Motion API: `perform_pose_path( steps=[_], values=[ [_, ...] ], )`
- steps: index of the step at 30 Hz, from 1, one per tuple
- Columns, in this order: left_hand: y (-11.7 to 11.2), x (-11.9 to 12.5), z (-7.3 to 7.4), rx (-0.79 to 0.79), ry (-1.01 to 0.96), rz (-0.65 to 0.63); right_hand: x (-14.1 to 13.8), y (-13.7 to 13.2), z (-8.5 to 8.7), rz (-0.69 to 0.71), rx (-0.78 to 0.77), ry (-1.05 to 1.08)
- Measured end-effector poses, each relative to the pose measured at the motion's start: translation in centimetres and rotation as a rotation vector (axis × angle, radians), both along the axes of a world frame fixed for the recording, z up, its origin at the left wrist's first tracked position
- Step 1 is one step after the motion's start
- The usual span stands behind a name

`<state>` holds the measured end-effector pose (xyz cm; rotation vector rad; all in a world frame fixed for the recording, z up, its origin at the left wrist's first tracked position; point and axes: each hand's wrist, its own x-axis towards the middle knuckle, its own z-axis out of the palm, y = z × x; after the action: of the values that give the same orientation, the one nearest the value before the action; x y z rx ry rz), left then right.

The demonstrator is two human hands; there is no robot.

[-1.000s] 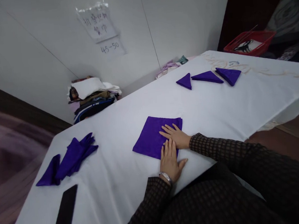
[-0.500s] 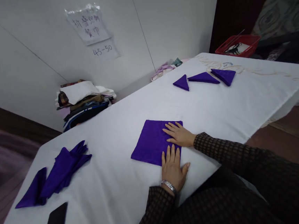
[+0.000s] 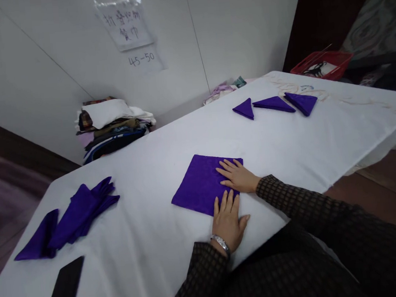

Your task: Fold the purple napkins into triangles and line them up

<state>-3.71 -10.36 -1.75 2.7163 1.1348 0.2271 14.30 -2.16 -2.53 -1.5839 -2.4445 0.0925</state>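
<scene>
A purple cloth napkin (image 3: 194, 186), folded into a flat square, lies in front of me on the white tablecloth (image 3: 145, 181). The fingers of my left hand (image 3: 228, 220) rest flat and spread on its near right edge; a silver bracelet circles that wrist. Higher up, my right hand (image 3: 238, 177) lies flat with fingers apart on the napkin's right side. Neither hand grips anything. Toward the far end sit three folded purple triangles (image 3: 273, 105). At the left is a loose bunch of purple napkins (image 3: 82, 212).
Near the left front edge lies a dark flat rectangular object (image 3: 63, 294). Beyond the table stand a stack of folded clothes (image 3: 113, 128) and a red basket (image 3: 340, 69). A handwritten paper sign (image 3: 126, 25) hangs on the wall.
The camera view has shifted slightly. Both hands stay flat on the folded napkin in nearly the same place, and the napkin keeps its shape.
</scene>
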Motion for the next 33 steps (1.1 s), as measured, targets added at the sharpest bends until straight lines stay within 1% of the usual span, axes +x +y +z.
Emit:
perform_pose_path(
  steps=[5,10,14,20,23,27,33],
  values=[
    [0.3,0.0,-0.4,0.002,0.027,-0.007,0.0,0.0,0.1,-0.004,0.002,-0.023],
    [0.4,0.2,0.0,-0.026,0.059,-0.002,0.0,0.2,0.2,-0.008,-0.030,-0.035],
    [0.3,0.4,0.4,-0.021,0.047,0.038,0.1,0.3,0.3,-0.004,-0.045,-0.025],
    [0.2,0.5,0.3,-0.017,0.042,0.032,0.2,0.2,0.6,0.012,-0.072,-0.018],
    [0.2,0.5,0.4,-0.018,0.054,0.039,0.2,0.2,0.9,0.007,-0.109,-0.003],
    [0.2,0.5,0.5,-0.021,0.056,0.047,0.3,0.7,1.6,-0.018,-0.173,0.072],
    [0.2,0.3,0.2,0.008,0.068,0.037,0.2,2.2,2.4,-0.041,-0.150,0.096]
  ],
)
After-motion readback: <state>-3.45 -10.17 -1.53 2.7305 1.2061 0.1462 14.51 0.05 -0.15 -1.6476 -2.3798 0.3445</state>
